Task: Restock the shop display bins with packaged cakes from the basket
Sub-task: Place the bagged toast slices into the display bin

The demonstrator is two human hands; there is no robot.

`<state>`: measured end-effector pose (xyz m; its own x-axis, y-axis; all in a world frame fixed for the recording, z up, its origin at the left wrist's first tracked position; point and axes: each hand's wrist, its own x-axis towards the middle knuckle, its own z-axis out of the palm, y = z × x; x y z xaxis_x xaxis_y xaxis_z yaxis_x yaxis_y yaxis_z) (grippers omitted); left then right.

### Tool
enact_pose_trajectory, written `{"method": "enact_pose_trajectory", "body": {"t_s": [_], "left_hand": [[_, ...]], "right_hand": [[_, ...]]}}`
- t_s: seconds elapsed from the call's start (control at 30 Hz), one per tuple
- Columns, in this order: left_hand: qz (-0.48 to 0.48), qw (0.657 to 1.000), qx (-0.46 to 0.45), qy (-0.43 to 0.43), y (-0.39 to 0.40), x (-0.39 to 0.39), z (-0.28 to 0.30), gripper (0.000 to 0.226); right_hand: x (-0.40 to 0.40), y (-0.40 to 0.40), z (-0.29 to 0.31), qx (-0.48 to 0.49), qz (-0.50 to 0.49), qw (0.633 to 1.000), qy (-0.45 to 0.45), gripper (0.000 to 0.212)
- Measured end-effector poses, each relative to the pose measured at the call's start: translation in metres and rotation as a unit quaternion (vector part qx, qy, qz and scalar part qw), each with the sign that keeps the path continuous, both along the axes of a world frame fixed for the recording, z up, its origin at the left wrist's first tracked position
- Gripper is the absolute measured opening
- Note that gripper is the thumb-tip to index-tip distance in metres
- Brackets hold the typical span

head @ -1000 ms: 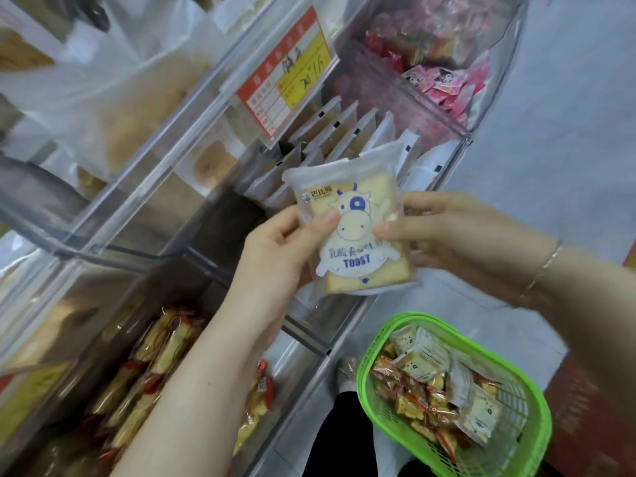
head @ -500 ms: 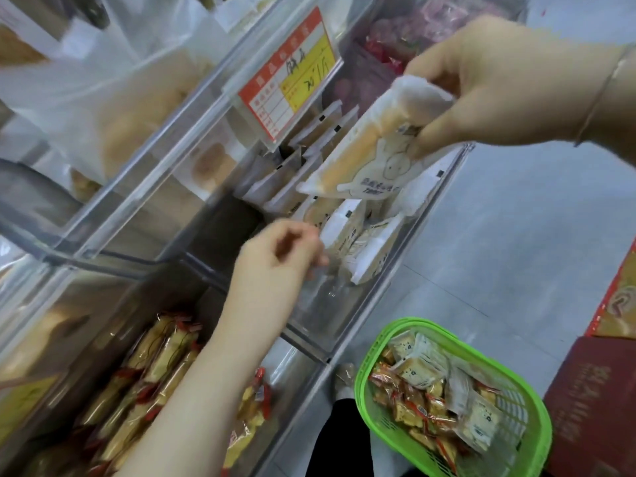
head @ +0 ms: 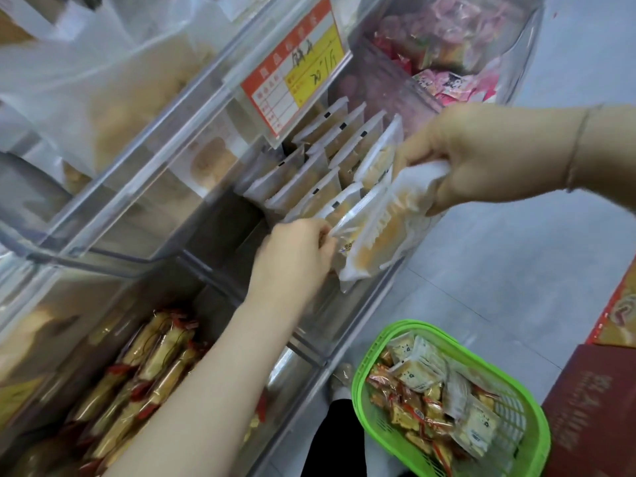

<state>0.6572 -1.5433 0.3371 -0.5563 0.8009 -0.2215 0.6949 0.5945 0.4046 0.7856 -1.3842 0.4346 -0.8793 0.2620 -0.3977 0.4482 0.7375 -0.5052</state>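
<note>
My right hand [head: 488,156] grips the top edge of a white packaged toast cake [head: 385,232] and holds it edge-on at the front of a clear display bin [head: 309,325]. Several white cake packs [head: 320,163] stand in rows inside that bin. My left hand [head: 292,256] is at the bin's front, fingers pinched on the edge of the front pack [head: 344,235]. A green basket [head: 378,342] at the lower right holds several white cake packs and red-and-yellow snack packs.
An orange and yellow price tag [head: 296,70] hangs above the bin. A bin of pink packs [head: 444,46] is at the upper right, a bin of red-trimmed snacks [head: 151,359] at the lower left. Red boxes [head: 592,407] stand right of the basket on the grey floor.
My right hand has brought the cake pack down from above into the front of the bin. My left hand has moved up and right onto the front pack's edge.
</note>
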Motion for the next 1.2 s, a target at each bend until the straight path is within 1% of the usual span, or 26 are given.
{"method": "enact_pose_trajectory", "body": {"t_s": [0.1, 0.13, 0.23, 0.27, 0.33, 0.4, 0.47, 0.5, 0.53, 0.57, 0.63, 0.67, 0.7, 0.73, 0.77, 0.8, 0.83, 0.87, 0.9, 0.93, 1.0, 1.07, 1.1, 1.13, 1.2], "left_hand": [[-0.021, 0.999, 0.036, 0.02, -0.001, 0.002, 0.004, 0.013], [-0.028, 0.998, 0.05, 0.033, -0.002, -0.001, 0.003, 0.013], [-0.052, 0.996, 0.05, 0.055, -0.003, -0.006, 0.0, 0.015], [-0.061, 0.995, 0.045, 0.059, -0.005, -0.005, -0.003, 0.015], [-0.065, 0.995, 0.024, 0.066, -0.009, -0.001, -0.006, 0.015], [-0.056, 0.996, 0.019, 0.059, -0.012, 0.0, -0.011, 0.015], [-0.038, 0.998, 0.036, 0.03, -0.015, 0.006, -0.012, 0.014], [-0.028, 0.999, 0.038, 0.014, -0.016, 0.011, -0.012, 0.014], [-0.01, 0.999, 0.042, -0.01, -0.017, 0.015, -0.013, 0.014], [0.016, 0.998, 0.039, -0.04, -0.018, 0.018, -0.013, 0.014], [0.084, 0.989, 0.023, -0.118, -0.018, 0.023, -0.013, 0.011], [0.139, 0.974, 0.02, -0.178, -0.017, 0.024, -0.011, 0.01], [0.209, 0.941, 0.023, -0.265, -0.016, 0.026, -0.008, 0.008], [0.283, 0.887, 0.041, -0.362, -0.015, 0.027, -0.004, 0.006], [0.346, 0.822, 0.059, -0.449, -0.015, 0.029, -0.002, 0.015], [0.401, 0.755, 0.079, -0.513, -0.015, 0.03, 0.0, 0.022], [0.449, 0.697, 0.099, -0.55, -0.015, 0.03, -0.002, 0.021], [0.495, 0.65, 0.111, -0.566, -0.014, 0.03, -0.003, 0.016], [0.531, 0.609, 0.127, -0.576, -0.012, 0.028, -0.003, 0.019], [0.558, 0.572, 0.143, -0.584, -0.009, 0.025, -0.004, 0.023], [0.597, 0.518, 0.171, -0.588, 0.0, 0.021, -0.008, 0.024], [0.624, 0.484, 0.194, -0.582, 0.007, 0.02, -0.015, 0.033], [0.631, 0.472, 0.206, -0.581, 0.009, 0.019, -0.019, 0.038], [0.633, 0.46, 0.218, -0.583, 0.011, 0.019, -0.023, 0.041], [0.623, 0.447, 0.229, -0.6, 0.013, 0.02, -0.029, 0.044]], "right_hand": [[-0.013, -0.013, -0.019, 0.049, 0.062, 0.996, -0.047, 0.009], [-0.018, -0.018, -0.027, 0.087, 0.082, 0.989, -0.083, 0.006], [-0.034, -0.037, -0.039, 0.175, 0.133, 0.964, -0.147, 0.006], [-0.039, -0.041, -0.046, 0.194, 0.145, 0.956, -0.166, 0.012], [-0.044, -0.048, -0.054, 0.225, 0.166, 0.943, -0.177, 0.02], [-0.044, -0.047, -0.059, 0.233, 0.163, 0.944, -0.168, 0.02], [-0.041, -0.045, -0.061, 0.223, 0.157, 0.948, -0.166, 0.011], [-0.038, -0.044, -0.062, 0.219, 0.151, 0.951, -0.156, 0.011], [-0.036, -0.044, -0.065, 0.212, 0.14, 0.954, -0.157, 0.017], [-0.035, -0.045, -0.069, 0.211, 0.136, 0.956, -0.149, 0.018], [-0.031, -0.046, -0.075, 0.207, 0.118, 0.963, -0.128, 0.013], [-0.031, -0.047, -0.077, 0.202, 0.1, 0.966, -0.126, 0.02], [-0.031, -0.047, -0.079, 0.193, 0.082, 0.969, -0.128, 0.029], [-0.032, -0.047, -0.079, 0.186, 0.064, 0.972, -0.13, 0.034], [-0.032, -0.048, -0.08, 0.178, 0.046, 0.975, -0.128, 0.034], [-0.033, -0.05, -0.081, 0.171, 0.028, 0.976, -0.129, 0.033], [-0.033, -0.051, -0.08, 0.16, 0.017, 0.977, -0.137, 0.031], [-0.033, -0.052, -0.081, 0.142, 0.007, 0.98, -0.142, 0.027], [-0.034, -0.052, -0.08, 0.115, -0.006, 0.982, -0.151, 0.019], [-0.034, -0.051, -0.078, 0.083, -0.019, 0.984, -0.156, 0.018], [-0.036, -0.045, -0.071, 0.022, -0.027, 0.982, -0.184, 0.042], [-0.036, -0.041, -0.064, -0.011, -0.021, 0.979, -0.201, 0.057], [-0.035, -0.041, -0.06, -0.023, -0.024, 0.977, -0.209, 0.06], [-0.033, -0.04, -0.06, -0.028, -0.026, 0.978, -0.205, 0.059], [-0.026, -0.042, -0.059, 0.014, -0.035, 0.988, -0.149, 0.051]]}}
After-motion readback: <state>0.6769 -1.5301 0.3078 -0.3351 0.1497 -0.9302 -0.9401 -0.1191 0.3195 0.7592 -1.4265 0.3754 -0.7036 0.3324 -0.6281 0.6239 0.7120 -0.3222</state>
